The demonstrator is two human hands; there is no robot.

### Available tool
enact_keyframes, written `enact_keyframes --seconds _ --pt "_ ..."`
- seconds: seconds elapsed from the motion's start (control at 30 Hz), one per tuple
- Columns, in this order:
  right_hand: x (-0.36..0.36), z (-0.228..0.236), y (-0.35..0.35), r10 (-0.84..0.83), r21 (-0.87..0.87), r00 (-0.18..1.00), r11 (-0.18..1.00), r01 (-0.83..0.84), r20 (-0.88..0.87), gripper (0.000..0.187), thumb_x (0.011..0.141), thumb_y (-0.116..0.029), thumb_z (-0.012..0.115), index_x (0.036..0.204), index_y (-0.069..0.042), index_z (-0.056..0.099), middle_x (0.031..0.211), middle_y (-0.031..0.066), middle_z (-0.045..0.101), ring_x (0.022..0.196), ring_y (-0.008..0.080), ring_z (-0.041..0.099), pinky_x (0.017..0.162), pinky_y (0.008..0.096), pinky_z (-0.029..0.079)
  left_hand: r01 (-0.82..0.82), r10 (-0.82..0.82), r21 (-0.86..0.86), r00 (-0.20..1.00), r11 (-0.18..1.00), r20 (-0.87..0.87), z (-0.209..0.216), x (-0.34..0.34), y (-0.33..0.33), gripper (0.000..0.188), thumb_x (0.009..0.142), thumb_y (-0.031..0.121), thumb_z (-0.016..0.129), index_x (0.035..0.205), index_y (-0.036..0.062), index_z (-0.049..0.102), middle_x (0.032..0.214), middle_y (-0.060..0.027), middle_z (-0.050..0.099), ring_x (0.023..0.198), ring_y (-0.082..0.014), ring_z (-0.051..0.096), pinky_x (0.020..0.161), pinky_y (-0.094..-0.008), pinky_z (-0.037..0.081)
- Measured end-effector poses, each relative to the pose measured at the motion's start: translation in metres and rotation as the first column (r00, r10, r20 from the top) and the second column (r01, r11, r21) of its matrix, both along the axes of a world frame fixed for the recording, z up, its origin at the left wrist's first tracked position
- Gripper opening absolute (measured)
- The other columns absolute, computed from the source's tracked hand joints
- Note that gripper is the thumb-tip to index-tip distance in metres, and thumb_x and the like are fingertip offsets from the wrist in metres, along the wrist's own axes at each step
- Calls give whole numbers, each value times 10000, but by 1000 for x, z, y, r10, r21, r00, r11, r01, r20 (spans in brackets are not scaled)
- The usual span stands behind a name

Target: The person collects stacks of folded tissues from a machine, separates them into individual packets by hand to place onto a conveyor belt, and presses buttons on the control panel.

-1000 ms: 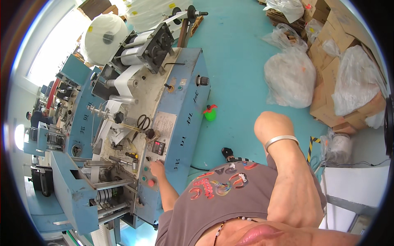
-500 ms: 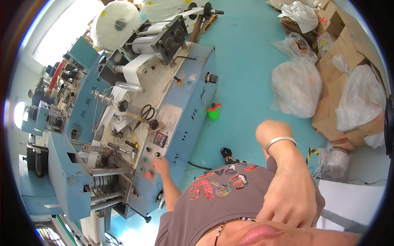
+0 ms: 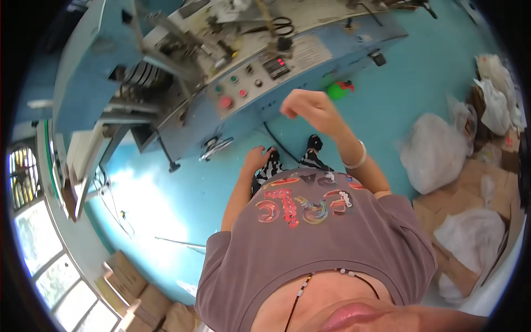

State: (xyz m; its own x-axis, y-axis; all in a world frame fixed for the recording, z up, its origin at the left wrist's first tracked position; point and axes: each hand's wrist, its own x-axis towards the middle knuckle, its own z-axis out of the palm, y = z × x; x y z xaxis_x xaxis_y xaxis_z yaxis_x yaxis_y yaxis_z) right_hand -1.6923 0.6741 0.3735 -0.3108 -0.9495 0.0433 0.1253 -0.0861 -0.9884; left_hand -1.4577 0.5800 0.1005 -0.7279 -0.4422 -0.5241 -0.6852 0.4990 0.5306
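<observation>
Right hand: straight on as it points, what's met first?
Likely the blue machine front, near the control panel edge; depth is unclear, so the right hand might pass above both.

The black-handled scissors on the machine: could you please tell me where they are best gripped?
Probably by the handle loops, with the right hand coming from the right: the loops lie at that end, while the blades point left, past a rod.

Worn here: brownish-mauve T-shirt [image 3: 315, 246], colourful chest print [image 3: 288, 208]; beaded necklace [image 3: 300, 292]; silvery bangle [image 3: 362, 152]; black-and-white patterned trousers [image 3: 270, 166].
</observation>
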Motion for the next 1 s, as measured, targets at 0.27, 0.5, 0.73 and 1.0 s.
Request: enact_keyframes --seconds 0.27,0.5,0.73,1.0 --pt "60 -197 -68 179 304 484 933 194 -857 531 841 -318 617 1302 -138 425 996 161 607 802 324 630 678 410 510 -796 748 188 605 575 273 -84 198 15 290 781 250 557 821 -35 596 734 -172 626 581 -277 607 521 -403 490" --pt "48 -208 -133 336 395 286 900 183 -898 579 844 -375 590 1302 -95 373 866 133 642 741 309 649 602 431 512 -839 954 524 17 -149 299 -122 268 104 134 826 172 557 793 43 546 631 -77 537 516 -199 543 454 -339 471" --pt "33 -236 -169 290 331 259 934 132 -921 200 816 -194 563 884 -8 586 690 135 645 655 294 654 535 429 500 -845 798 159 534 510 281 -172 277 164 197 830 230 568 840 33 559 687 -94 576 628 -231 592 546 -368 499" --pt "66 -232 -169 226 275 228 937 214 -947 107 749 -91 560 795 -18 624 737 185 649 689 331 664 540 422 519 -890 924 401 321 219 206 -115 264 31 211 818 222 555 836 12 566 702 -98 589 631 -217 592 547 -363 492"
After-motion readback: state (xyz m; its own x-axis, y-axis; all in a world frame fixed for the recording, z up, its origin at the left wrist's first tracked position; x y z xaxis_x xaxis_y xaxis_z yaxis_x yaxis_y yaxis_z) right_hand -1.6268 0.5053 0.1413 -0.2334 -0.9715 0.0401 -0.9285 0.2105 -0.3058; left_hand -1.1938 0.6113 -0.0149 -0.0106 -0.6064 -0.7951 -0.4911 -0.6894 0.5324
